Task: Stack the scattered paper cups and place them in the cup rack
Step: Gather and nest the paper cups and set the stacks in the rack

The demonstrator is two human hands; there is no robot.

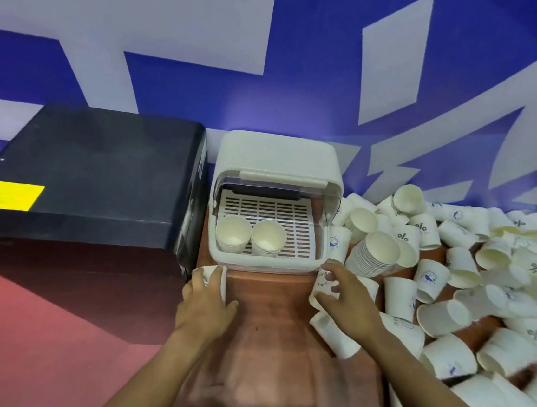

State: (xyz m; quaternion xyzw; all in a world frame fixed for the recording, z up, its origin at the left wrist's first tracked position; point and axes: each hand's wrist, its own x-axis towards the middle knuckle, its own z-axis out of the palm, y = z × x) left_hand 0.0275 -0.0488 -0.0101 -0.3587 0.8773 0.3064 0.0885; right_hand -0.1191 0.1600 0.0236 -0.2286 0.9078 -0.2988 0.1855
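A white cup rack with its clear lid raised stands at the back of the brown table. Two stacks of paper cups stand on its slotted tray, at the front left. My left hand holds a white paper cup just in front of the rack's left corner. My right hand grips another paper cup by the rack's right front corner. A tall leaning stack of cups rests right of the rack. Several loose cups lie scattered over the right side.
A large black box with a yellow label sits left of the rack, close against it. A blue and white wall stands right behind. The bare brown table shows between my hands. Red floor lies at the lower left.
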